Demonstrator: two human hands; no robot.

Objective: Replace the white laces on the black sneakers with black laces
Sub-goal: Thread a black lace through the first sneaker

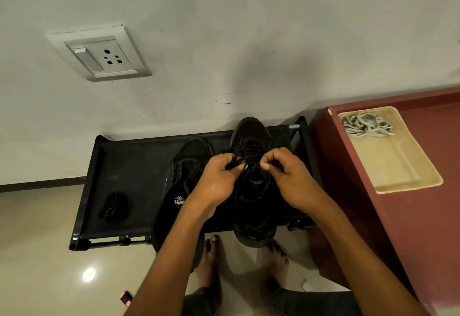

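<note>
Two black sneakers [251,141] side by side on a low black rack [129,164], toes toward a pale wall. On the right sneaker [254,213]: a speckled black lace [257,195], round and rope-like, crossed over the tongue and looping down toward the heel. Left hand [219,181] with fingers curled, thumb and forefinger pinching a strand of that lace above the eyelets. Right hand [290,176] likewise curled, pinching another strand just beside the first, thumbnails nearly touching. On the left sneaker [184,174]: a small white emblem on the insole [179,200], lettering too blurred to read; laces there not clearly made out. A similar faint emblem on the right shoe's tongue, also unreadable.

To the left on the rack's matte fabric top, well apart from the shoes: a second black lace [112,208] coiled in a loose bundle, same speckled weave. Rack frame of glossy black tube with plastic corner joints.

To the right, on a dark red cabinet [368,216]: a shallow rectangular cream tray [408,186] with rounded corners, holding flat white laces [366,124] heaped at its far end.

On the wall: a white rectangular socket plate [99,53] with a rocker switch. Below: glossy beige floor tile, two bare feet [211,261] under the rack's front edge.
</note>
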